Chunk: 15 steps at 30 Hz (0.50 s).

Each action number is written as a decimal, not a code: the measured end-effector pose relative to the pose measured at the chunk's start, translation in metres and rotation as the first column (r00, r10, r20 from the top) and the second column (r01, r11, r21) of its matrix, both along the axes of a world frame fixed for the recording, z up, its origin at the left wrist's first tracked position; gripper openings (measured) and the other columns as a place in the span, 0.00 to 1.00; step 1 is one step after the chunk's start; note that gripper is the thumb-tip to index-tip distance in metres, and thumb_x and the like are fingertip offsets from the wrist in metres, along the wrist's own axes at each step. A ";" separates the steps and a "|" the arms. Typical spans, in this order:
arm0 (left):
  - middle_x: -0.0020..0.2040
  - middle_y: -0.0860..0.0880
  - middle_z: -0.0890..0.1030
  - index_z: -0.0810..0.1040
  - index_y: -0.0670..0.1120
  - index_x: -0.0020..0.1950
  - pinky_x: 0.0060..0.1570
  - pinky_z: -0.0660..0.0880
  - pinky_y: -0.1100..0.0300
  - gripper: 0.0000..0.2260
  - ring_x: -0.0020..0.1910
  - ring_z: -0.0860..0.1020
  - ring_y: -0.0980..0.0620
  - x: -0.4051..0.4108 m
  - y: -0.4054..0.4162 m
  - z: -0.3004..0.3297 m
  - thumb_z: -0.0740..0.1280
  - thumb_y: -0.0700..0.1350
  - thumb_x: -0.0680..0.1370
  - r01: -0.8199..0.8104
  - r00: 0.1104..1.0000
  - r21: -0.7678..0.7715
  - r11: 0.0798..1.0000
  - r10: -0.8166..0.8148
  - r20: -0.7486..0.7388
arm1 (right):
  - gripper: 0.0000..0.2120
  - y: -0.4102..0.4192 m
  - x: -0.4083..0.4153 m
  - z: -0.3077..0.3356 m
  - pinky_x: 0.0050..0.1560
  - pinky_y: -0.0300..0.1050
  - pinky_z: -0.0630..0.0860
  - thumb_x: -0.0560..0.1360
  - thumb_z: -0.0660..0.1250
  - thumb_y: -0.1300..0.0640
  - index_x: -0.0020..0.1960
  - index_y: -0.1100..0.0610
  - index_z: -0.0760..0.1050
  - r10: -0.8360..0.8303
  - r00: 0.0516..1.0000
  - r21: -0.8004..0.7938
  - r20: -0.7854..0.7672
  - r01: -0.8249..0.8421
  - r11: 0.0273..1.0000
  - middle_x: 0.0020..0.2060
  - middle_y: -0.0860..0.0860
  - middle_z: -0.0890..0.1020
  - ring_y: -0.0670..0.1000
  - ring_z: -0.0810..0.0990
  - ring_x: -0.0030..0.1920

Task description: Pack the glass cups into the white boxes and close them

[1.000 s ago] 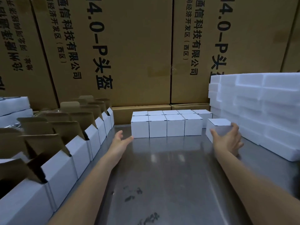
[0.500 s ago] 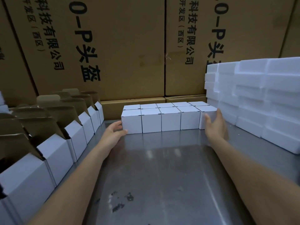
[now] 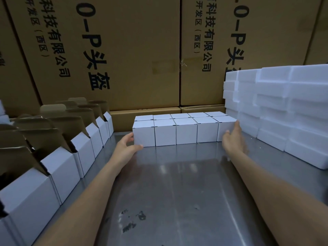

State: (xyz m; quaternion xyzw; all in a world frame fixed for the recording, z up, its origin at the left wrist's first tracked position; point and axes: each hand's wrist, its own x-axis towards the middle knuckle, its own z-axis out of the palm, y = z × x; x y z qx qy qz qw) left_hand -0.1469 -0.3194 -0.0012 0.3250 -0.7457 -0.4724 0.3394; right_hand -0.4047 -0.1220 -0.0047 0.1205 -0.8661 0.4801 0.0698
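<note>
Flat-fingered left hand and right hand press both ends of closed boxes at counter back edge; newly added right-end box now flush, row complete.

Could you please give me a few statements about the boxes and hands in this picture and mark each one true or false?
1. The closed white cardboard boxes stand in two rows of five at the back of the steel table. True.
2. The left hand touches the leftmost closed box. True.
3. The right hand holds a glass cup. False: it rests flat against the rightmost closed box; no cup is visible.
4. The open-flapped white boxes line the table's right side. False: they line the left; white foam blocks are stacked on the right.
5. Large brown cardboard cartons stand behind the table. True.
</note>
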 end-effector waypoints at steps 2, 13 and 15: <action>0.68 0.47 0.70 0.64 0.48 0.74 0.55 0.70 0.58 0.28 0.58 0.71 0.52 -0.001 0.001 0.000 0.69 0.40 0.76 -0.003 1.000 -0.003 1.000 0.003 -0.007 | 0.26 0.001 0.001 0.001 0.66 0.58 0.62 0.82 0.50 0.53 0.78 0.47 0.45 0.010 1.000 0.006 0.001 -0.010 1.000 0.77 0.49 0.58 0.60 0.66 0.70; 0.57 0.49 0.79 0.75 0.46 0.62 0.53 0.71 0.60 0.15 0.57 0.77 0.50 0.016 0.039 -0.005 0.67 0.38 0.76 -0.112 0.987 -0.043 0.993 0.106 -0.123 | 0.21 0.019 0.063 0.008 0.56 0.51 0.69 0.79 0.53 0.62 0.71 0.56 0.63 0.008 0.999 0.058 0.037 -0.010 0.998 0.63 0.61 0.75 0.63 0.74 0.61; 0.49 0.52 0.80 0.79 0.49 0.52 0.50 0.70 0.64 0.09 0.54 0.78 0.51 0.026 0.061 -0.007 0.67 0.36 0.76 -0.106 0.988 -0.094 0.990 0.095 -0.122 | 0.20 0.026 0.084 0.007 0.54 0.50 0.69 0.78 0.53 0.62 0.69 0.55 0.65 0.047 0.998 0.066 0.041 -0.050 0.997 0.62 0.59 0.76 0.61 0.74 0.61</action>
